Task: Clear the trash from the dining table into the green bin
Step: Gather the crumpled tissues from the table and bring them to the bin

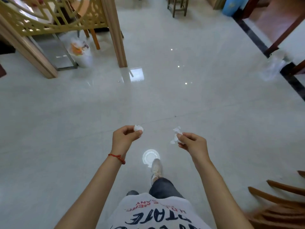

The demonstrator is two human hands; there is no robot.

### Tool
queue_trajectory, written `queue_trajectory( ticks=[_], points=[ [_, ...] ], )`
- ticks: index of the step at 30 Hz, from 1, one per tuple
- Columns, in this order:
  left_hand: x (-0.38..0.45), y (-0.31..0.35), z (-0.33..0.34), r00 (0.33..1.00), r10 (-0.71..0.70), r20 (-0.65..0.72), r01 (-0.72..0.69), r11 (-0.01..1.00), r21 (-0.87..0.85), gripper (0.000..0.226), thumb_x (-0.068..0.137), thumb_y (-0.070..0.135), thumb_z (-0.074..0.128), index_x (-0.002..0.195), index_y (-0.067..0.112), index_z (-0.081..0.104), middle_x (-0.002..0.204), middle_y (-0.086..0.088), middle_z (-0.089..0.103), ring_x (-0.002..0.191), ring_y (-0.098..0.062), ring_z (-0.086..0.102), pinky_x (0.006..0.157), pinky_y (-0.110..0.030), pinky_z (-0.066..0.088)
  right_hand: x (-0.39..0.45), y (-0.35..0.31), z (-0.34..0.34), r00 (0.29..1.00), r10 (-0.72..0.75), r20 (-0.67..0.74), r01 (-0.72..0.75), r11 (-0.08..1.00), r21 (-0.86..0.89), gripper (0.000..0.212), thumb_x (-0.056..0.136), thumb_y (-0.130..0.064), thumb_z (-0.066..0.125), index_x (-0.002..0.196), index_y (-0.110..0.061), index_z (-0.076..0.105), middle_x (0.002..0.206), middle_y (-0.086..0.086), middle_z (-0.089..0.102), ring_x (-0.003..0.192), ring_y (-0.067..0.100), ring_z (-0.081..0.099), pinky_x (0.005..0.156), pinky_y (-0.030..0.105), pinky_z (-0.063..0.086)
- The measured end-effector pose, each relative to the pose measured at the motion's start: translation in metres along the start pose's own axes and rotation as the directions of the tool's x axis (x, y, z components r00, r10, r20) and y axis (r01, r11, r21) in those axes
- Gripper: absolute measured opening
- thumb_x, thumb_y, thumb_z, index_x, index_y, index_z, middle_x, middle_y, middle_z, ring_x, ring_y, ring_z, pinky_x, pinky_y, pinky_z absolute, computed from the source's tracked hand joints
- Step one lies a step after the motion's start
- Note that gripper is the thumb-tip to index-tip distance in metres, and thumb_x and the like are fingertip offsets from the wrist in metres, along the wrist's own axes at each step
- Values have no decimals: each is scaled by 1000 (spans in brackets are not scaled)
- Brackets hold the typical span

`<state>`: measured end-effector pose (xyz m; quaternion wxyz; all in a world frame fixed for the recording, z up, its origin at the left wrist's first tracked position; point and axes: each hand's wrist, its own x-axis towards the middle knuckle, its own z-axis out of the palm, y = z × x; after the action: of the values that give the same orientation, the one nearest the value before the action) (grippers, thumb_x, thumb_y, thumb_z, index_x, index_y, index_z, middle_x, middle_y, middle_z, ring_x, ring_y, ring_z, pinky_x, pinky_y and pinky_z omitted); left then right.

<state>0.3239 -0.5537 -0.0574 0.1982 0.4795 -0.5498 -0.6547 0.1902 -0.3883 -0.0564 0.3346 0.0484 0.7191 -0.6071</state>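
Pale glossy floor tiles (165, 96) fill nearly the whole view, throwing back bright ceiling lights. At far left a gold lattice screen (49, 15) stands on wooden posts, and beside the nearest post sits a bin lined with a white bag (80, 52), orange and white scraps showing in it; its own colour is hidden by the liner. Lower down, the left hand (123, 138), a red cord at its wrist, pinches a small balled tissue (138, 128) at its fingertips. Between the arms a white round lid (151, 157) lies on the tiles, just ahead of a pale shoe (156, 167). The right hand (193, 144) grips a crumpled tissue (176, 135) between thumb and fingers. At right, a blurred clear bag (274, 65) slumps by a dark floor border, and a wooden chair (280, 204) is cut off at the corner.
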Motion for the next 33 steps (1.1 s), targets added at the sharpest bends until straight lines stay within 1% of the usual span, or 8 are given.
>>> queue_trajectory(
  ticks=[2,6,11,15,18,24,28,33],
  points=[
    [28,18,19,1000,4,19,-4,1000,14,20,72,2,72,91,0,67,82,1,67,65,2,65,64,-11,52,28,-21,3,1000,-4,-4,4,1000,-5,17,77,-10,72,91,-2,68,73,6,67,62,13,63,63,20,56],
    [74,49,55,997,6,81,-11,998,57,19,72,3,73,90,-1,67,82,-4,67,72,-10,64,66,-12,54,72,-57,5,1000,-13,-17,13,1000,6,14,76,-10,73,88,-2,68,69,3,66,57,10,63,65,21,56],
    [121,79,103,982,1,191,-24,993,119,20,71,1,73,91,0,67,85,-2,67,76,-12,63,66,-11,53,109,-87,-6,992,13,-128,1,994,107,7,76,-7,73,81,-6,68,63,3,64,52,8,60,57,17,53],
    [161,97,147,946,-27,323,-40,979,200,23,71,3,74,93,1,68,90,-8,68,81,-16,64,75,-21,55,129,-99,-27,965,39,-260,11,982,190,12,77,-8,72,88,-1,69,67,7,64,52,8,60,58,16,53],
    [183,112,186,890,-38,454,-83,966,244,26,70,2,74,94,-2,67,92,-11,68,81,-17,64,72,-18,55,140,-104,-45,917,70,-393,43,962,271,21,78,-8,71,95,4,68,70,9,65,51,8,61,59,16,54],
    [213,141,259,736,-52,675,-198,937,289,25,70,3,74,94,-3,67,92,-13,69,78,-13,65,65,-12,53,146,-109,-70,783,171,-599,147,884,444,27,79,-7,70,102,6,65,74,9,64,55,11,61,57,15,54],
    [216,147,301,624,-80,777,-261,916,304,23,71,3,74,92,-3,67,87,-8,68,67,-1,65,59,-9,50,142,-109,-81,691,219,-689,216,847,486,28,78,-8,71,102,7,66,75,9,65,58,12,61,58,15,54],
    [211,145,357,510,-147,847,-288,899,330,22,71,2,73,92,-2,67,83,-5,68,73,-12,63,62,-11,53,140,-108,-103,579,287,-763,273,814,513,27,79,-8,70,102,4,66,83,9,67,66,13,64,62,16,55]
  ],
)
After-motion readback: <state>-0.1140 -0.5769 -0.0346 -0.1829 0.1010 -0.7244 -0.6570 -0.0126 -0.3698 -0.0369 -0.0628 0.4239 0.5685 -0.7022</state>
